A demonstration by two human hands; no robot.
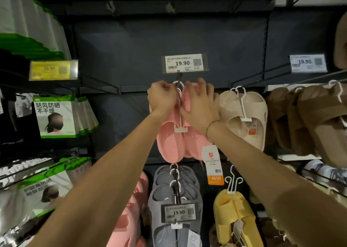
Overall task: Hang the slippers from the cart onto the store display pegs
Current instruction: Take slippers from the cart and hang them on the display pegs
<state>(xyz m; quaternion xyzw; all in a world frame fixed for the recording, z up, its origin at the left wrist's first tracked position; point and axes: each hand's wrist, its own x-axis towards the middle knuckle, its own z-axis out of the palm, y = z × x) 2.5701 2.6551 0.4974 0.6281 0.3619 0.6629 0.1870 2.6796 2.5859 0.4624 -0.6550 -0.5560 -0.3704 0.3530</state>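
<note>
We hook pink pair (174, 145) on peg (178, 81), 12 o'clock. Left hand (162, 98) pinches hanger (179, 113); right hand (200, 104) presses slipper, fingers spread. Cart unseen; remaining unknown.

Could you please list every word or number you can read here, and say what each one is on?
"19.90": price tag above the pink slippers
"19.90": tag on the grey slippers
"19.90": right tag
"16.90": yellow tag, blurred
"40/41": orange hangtag
"防风防晒 不干燥": mask packet
Small print: unreadable

Two hands (162, 98) – four price tags (185, 63) – one yellow slipper pair (235, 214).
</note>
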